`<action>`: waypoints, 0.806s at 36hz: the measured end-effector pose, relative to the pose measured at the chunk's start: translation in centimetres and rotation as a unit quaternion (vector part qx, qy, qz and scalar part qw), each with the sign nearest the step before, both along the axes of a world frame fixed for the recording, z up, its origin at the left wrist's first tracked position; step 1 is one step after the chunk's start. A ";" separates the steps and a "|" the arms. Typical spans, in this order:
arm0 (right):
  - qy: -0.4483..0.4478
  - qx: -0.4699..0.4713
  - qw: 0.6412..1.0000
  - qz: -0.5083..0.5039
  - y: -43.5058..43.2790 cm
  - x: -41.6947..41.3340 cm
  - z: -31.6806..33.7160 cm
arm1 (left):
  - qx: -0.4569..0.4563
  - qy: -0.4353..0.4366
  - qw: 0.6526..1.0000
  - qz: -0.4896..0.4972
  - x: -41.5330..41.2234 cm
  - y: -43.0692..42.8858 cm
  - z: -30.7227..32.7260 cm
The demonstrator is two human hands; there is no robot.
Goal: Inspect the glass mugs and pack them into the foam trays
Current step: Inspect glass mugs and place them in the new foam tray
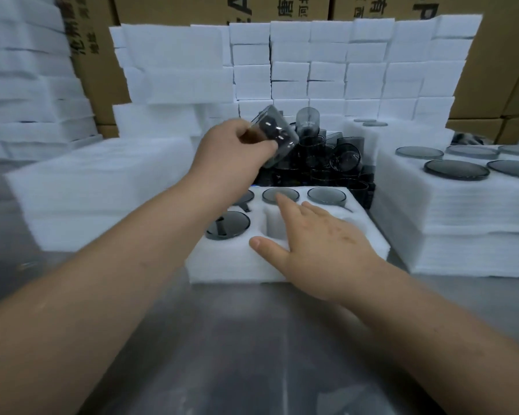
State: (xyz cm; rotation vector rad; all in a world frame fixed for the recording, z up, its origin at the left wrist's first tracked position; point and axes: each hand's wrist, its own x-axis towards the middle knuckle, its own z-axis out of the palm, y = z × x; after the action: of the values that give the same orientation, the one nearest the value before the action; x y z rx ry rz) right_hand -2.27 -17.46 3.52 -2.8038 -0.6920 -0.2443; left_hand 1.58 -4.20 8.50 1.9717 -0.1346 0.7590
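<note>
My left hand (237,151) grips a smoky grey glass mug (274,133), tilted in the air above the back of a white foam tray (222,265). The tray sits in front of me with several mugs set upside down in its holes, such as one at the near left (228,224) and one at the far right (326,195). An empty hole (274,227) lies in the near middle. My right hand (318,241) rests flat on the tray's near right part, fingers straight, index tip touching the far middle mug (270,195).
A pile of loose grey mugs (327,157) lies behind the tray. A stack of foam trays with packed mugs (456,187) stands at the right, foam sheets (102,187) at the left, foam blocks (312,70) and cardboard boxes (507,70) behind.
</note>
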 end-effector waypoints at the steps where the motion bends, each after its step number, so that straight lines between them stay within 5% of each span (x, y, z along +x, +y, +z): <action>1: 0.000 0.017 1.000 -0.003 0.0 0.0 0.0 | -0.017 0.004 1.000 -0.007 -0.7 0.2 -0.6; 13: 0.007 0.218 0.975 -0.027 -0.7 0.7 0.1 | -0.140 0.040 0.984 -0.101 -2.6 0.8 -2.7; 29: -0.011 0.219 0.975 -0.021 -0.7 0.7 0.0 | -0.153 0.022 0.975 -0.160 -2.2 0.9 -3.4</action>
State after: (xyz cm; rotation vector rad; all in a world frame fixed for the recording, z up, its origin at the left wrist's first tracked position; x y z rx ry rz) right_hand -1.59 -18.17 3.47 -2.3977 -0.5095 -0.3853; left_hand -0.59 -3.32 5.05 1.6208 -0.2834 0.4918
